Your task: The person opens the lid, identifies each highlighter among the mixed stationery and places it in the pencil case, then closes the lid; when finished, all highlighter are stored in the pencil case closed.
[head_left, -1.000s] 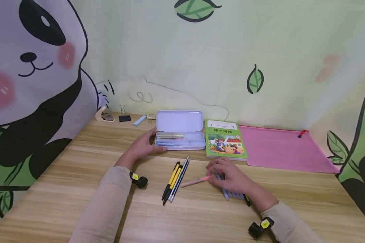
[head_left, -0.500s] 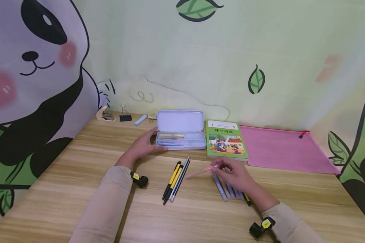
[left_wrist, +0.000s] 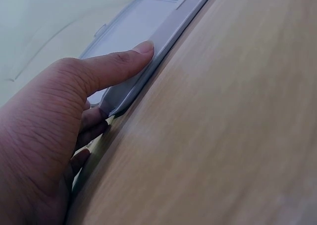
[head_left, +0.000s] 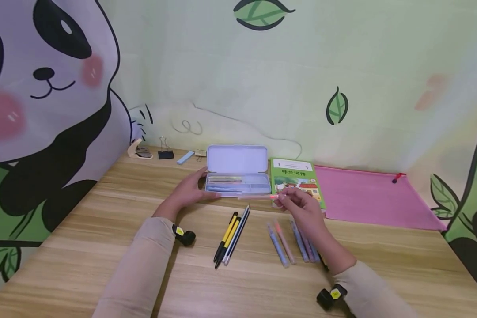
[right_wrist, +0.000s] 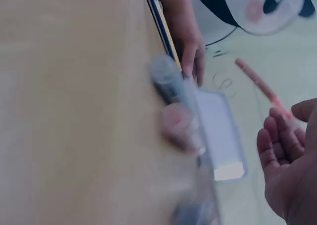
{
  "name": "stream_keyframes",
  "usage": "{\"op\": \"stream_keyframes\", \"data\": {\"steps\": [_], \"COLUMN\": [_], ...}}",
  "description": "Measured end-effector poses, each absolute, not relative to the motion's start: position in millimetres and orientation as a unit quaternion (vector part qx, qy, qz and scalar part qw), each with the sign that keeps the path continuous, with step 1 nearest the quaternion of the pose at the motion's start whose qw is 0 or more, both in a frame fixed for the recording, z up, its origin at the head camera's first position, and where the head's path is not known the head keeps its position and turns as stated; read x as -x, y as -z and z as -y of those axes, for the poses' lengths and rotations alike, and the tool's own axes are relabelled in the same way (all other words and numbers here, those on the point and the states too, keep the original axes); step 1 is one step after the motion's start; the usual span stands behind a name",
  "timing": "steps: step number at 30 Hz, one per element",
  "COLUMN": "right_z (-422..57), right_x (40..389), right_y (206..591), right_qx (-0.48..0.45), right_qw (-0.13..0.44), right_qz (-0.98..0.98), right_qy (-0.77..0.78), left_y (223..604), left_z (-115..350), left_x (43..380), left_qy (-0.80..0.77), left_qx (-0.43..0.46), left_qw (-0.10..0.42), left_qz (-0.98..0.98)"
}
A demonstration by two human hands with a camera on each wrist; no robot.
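An open lavender pencil case [head_left: 237, 160] stands at the back of the table, with several slim pens lying in its left compartments. My left hand [head_left: 186, 194] holds the case's left end; in the left wrist view the thumb [left_wrist: 121, 68] lies on the front wall and the fingers bend round the end. My right hand [head_left: 302, 210] pinches a pink marker [head_left: 258, 197] by its bright orange-pink end, raised level at the case's front right. Below that hand lie a blue marker [head_left: 277, 246], a pink one [head_left: 285, 243] and several others [head_left: 300, 240], partly hidden by the forearm.
Yellow-black pens [head_left: 227, 238] and pencils [head_left: 237, 235] lie together mid-table. A green book [head_left: 296, 170] and a pink zip pouch [head_left: 375, 196] are at the back right. At the back left sit a small stapler-like item [head_left: 140, 150], a black binder clip [head_left: 165, 154] and a light blue bar [head_left: 185, 157].
My right hand has lifted the pink marker off the row, up and away toward the case, turning it nearly level. The remaining markers have come into view. My left hand has stayed on the case.
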State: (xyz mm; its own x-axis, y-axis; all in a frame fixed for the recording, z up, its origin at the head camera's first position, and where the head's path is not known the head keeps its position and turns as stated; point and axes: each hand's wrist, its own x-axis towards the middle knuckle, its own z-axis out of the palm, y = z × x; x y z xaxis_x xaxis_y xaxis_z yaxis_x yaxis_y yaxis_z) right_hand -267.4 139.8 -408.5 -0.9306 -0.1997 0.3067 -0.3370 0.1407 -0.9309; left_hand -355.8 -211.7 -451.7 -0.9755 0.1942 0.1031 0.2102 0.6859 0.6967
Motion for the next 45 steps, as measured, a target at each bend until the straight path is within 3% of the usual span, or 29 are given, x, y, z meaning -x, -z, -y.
{"op": "stream_keyframes", "data": {"steps": [7, 13, 22, 32, 45], "right_z": [-73.2, -38.2, -42.0, -38.1, -39.1], "right_x": [297.4, 320.8, 331.1, 332.6, 333.6], "right_y": [388.8, 400.6, 423.2, 434.2, 432.0], "right_qx": [-0.177, -0.165, -0.168, -0.157, -0.147], "right_qw": [0.051, 0.116, 0.178, 0.14, 0.14], "right_qz": [0.802, 0.842, 0.85, 0.889, 0.902], "right_qy": [-0.568, -0.5, -0.467, -0.406, -0.381], "left_y": [451.4, 451.8, 448.1, 450.7, 451.8], "left_z": [216.7, 215.3, 208.1, 211.3, 212.5], "left_x": [354.1, 353.3, 357.1, 353.6, 356.6], "left_qy": [0.376, 0.387, 0.382, 0.381, 0.384], "left_qx": [0.107, 0.104, 0.106, 0.105, 0.113], "left_qw": [0.016, 0.006, 0.009, 0.007, 0.007], "left_qz": [0.92, 0.916, 0.918, 0.919, 0.916]}}
